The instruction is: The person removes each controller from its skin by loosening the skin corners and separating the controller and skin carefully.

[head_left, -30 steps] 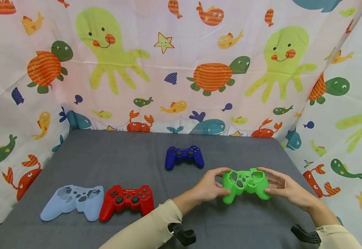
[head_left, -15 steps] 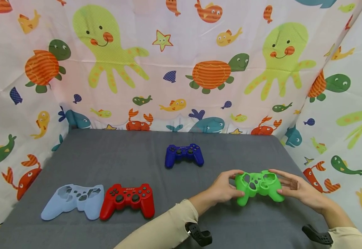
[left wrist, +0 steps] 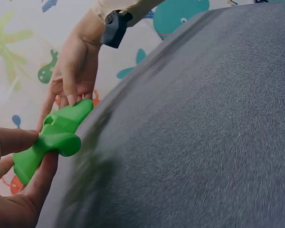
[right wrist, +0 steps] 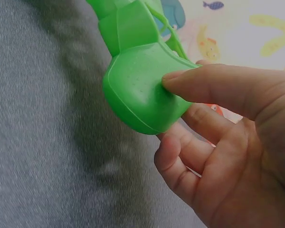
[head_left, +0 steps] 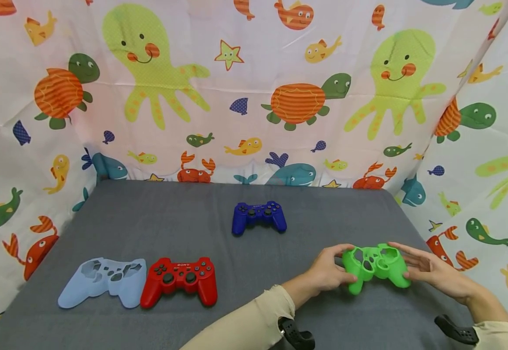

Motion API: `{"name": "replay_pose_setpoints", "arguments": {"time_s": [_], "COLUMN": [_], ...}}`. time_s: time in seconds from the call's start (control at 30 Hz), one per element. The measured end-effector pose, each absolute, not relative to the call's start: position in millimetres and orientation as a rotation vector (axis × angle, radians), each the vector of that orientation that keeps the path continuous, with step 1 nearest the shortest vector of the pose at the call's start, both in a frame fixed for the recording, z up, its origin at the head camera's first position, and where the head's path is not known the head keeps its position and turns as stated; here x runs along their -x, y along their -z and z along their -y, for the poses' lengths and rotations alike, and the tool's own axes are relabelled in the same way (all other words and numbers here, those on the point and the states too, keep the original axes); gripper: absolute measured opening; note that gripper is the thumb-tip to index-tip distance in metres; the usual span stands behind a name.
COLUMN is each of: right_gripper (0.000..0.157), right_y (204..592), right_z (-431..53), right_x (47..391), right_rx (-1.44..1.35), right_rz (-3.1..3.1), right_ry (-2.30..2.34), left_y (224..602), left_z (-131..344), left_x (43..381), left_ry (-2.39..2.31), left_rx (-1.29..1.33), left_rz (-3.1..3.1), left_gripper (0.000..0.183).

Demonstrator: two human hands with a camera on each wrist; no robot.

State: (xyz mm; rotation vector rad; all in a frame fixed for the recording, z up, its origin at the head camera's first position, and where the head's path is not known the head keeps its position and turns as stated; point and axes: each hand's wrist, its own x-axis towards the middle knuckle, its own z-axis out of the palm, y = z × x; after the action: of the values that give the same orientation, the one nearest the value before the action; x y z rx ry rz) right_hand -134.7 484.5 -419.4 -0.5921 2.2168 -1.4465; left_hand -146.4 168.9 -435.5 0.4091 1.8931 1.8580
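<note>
A bright green silicone game controller cover (head_left: 394, 273) with cut-out openings is held between both hands at the right of the table. My left hand (head_left: 326, 271) pinches its left grip, thumb below and fingers at the upper edge. On the other side my right hand (head_left: 439, 275) holds the right grip; in the right wrist view its thumb presses the smooth green grip (right wrist: 137, 90) with fingers behind. A soft shadow lies on the cloth under the cover in both wrist views. The left wrist view shows the cover (left wrist: 61, 122) edge-on between the two hands.
A blue game controller (head_left: 259, 214) lies at the back middle of the grey cloth-covered table (head_left: 171, 214). Toward the front left, a light blue controller cover (head_left: 79, 287) lies beside a red controller (head_left: 179, 282). A sea-animal print curtain (head_left: 245, 73) stands behind and at the sides.
Both hands have carried the green controller cover to the right and slightly nearer the front. The two controllers and the light blue cover stay where they were.
</note>
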Motion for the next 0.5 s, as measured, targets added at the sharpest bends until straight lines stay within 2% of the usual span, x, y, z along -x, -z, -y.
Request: {"name": "replay_pose_setpoints", "arguments": {"time_s": [0.5], "right_gripper": [0.066], "right_y": [422], "right_z": [-507], "right_x": [129], "right_rx": [0.438], "right_rz": [-2.247], "right_ry": [1.34], "left_y": [444], "left_z": [-194], "left_x": [139], "left_ry": [-1.948], "left_rx": [-0.326], "left_rz": [-1.837], "left_gripper": [0.07]}}
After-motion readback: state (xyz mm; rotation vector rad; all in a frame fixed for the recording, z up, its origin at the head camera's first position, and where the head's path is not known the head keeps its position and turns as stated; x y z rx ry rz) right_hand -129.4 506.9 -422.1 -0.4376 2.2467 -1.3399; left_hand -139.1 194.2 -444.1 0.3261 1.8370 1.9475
